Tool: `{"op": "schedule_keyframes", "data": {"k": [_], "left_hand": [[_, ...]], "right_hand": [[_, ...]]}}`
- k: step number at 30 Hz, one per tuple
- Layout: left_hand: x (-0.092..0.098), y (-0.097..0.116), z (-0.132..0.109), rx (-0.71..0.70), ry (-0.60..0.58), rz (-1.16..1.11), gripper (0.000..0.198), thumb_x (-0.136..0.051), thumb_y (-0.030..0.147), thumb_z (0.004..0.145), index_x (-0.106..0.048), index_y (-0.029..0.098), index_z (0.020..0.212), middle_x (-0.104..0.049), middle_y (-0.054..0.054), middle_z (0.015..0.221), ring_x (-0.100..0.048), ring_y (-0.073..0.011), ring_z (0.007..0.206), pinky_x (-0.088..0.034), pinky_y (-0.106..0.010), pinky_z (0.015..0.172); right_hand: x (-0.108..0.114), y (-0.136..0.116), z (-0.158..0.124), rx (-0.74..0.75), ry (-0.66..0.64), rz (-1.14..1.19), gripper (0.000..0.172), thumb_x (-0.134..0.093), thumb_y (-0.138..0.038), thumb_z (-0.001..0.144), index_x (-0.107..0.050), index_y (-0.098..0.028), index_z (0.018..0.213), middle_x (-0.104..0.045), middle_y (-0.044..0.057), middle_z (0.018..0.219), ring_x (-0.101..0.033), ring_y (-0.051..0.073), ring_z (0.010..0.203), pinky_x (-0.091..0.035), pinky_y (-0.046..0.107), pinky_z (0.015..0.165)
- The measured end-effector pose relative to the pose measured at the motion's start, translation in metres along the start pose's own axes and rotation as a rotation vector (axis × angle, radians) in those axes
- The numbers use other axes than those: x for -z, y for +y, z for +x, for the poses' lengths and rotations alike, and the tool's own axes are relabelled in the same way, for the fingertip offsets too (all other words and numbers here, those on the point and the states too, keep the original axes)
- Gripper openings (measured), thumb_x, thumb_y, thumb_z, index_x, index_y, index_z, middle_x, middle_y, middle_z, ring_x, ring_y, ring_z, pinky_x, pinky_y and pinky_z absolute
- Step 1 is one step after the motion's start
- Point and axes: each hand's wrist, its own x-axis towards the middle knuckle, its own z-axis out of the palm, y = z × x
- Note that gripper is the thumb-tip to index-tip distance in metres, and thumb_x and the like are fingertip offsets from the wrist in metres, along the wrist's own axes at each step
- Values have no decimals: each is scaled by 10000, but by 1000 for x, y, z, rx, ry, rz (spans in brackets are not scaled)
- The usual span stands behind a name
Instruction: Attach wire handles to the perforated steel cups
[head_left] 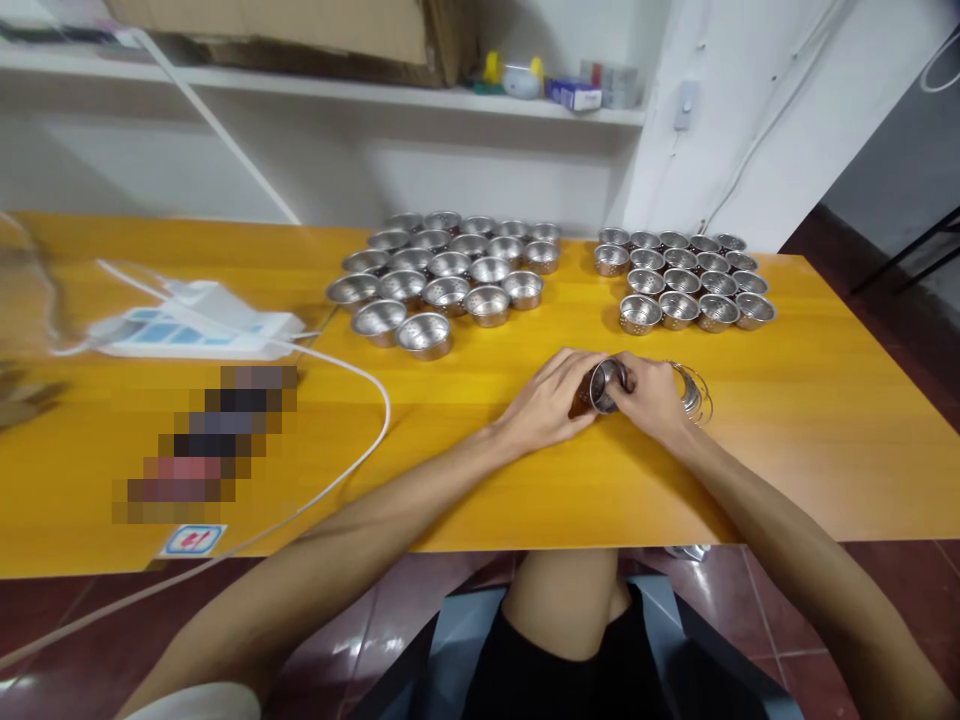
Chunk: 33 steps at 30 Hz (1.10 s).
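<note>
My left hand (551, 395) and my right hand (652, 395) meet over the yellow table (810, 420), both closed round one small perforated metal cup (606, 385) lying on its side. Thin metal rings (697, 392) sit just right of my right hand, touching its back. Two groups of the same metal cups stand farther back: a larger group (446, 280) left of centre and a smaller, tidier group (686, 282) to the right.
A white power strip (202, 325) with a white cable (360, 440) lies at the left. A blurred-out patch (210, 440) and a small sticker (193, 540) sit near the front left edge. A shelf with boxes (574, 95) runs along the wall behind.
</note>
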Motion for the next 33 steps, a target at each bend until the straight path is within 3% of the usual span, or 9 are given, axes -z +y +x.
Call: {"op": "schedule_keyframes", "data": {"k": [5, 7, 9, 11, 13, 18, 24, 28, 33], "left_hand": [[-2, -2, 0, 51, 17, -27, 705, -740, 249, 972, -438, 249, 1609, -687, -157, 1484, -665, -345, 1392, -593, -576, 1180], [-2, -5, -2, 104, 43, -36, 684, -767, 243, 957, -474, 237, 1576, -685, -162, 1469, -662, -339, 1395, -588, -551, 1187], [-3, -11, -2, 214, 68, -29, 665, -805, 239, 931, -519, 232, 1531, -695, -157, 1450, -666, -341, 1393, -579, -538, 1195], [-4, -21, 2, 359, 96, -16, 667, -863, 240, 887, -556, 231, 1479, -712, -147, 1445, -674, -351, 1394, -566, -541, 1205], [-6, -36, 13, 510, 126, -27, 706, -930, 247, 831, -571, 229, 1439, -730, -145, 1448, -688, -365, 1392, -554, -549, 1209], [-23, -80, 70, 802, 222, -85, 755, -1009, 202, 755, -592, 198, 1384, -752, -173, 1425, -730, -356, 1337, -563, -496, 1181], [-54, -117, 131, 828, 292, -58, 761, -940, 73, 769, -591, 167, 1439, -707, -214, 1496, -634, -392, 1479, -482, -515, 1271], [-66, -134, 147, 821, 297, -70, 838, -950, 99, 771, -551, 149, 1506, -696, -229, 1518, -642, -396, 1478, -481, -515, 1275], [-74, -147, 155, 808, 294, -97, 902, -925, 66, 771, -497, 125, 1564, -688, -255, 1531, -653, -398, 1474, -473, -538, 1289]], "right_hand": [[4, 3, -1, -44, -52, 155, 370, -614, -247, 999, -784, -201, 1325, -799, 41, 763, -741, 229, 631, -585, 329, 707], [4, 6, 0, -115, -116, 323, 422, -608, -379, 1058, -752, -201, 1413, -762, 19, 695, -690, 217, 514, -569, 330, 602], [4, 8, 2, -175, -90, 423, 518, -634, -522, 1056, -733, -191, 1442, -798, 43, 777, -663, 203, 475, -537, 326, 532], [4, 10, 3, -192, 54, 409, 548, -625, -578, 1048, -740, -183, 1411, -846, 99, 978, -685, 193, 531, -524, 319, 537], [4, 11, 4, -169, 201, 351, 467, -585, -532, 1056, -769, -183, 1305, -847, 125, 1101, -721, 195, 633, -527, 310, 587], [1, 7, -1, -20, 246, 290, 259, -590, -351, 1016, -795, -202, 1068, -777, 48, 814, -646, 187, 610, -511, 314, 640], [1, -1, -7, 278, 149, 264, 206, -599, -218, 1024, -804, -224, 1001, -734, 22, 777, -598, 158, 600, -520, 297, 650], [-6, -3, -10, 403, 80, 277, 215, -590, -150, 1030, -798, -206, 1035, -733, 27, 801, -576, 139, 588, -505, 273, 632], [-12, -4, -13, 450, -8, 296, 236, -562, -137, 1031, -786, -206, 1065, -741, 38, 847, -574, 139, 595, -506, 270, 643]]}}
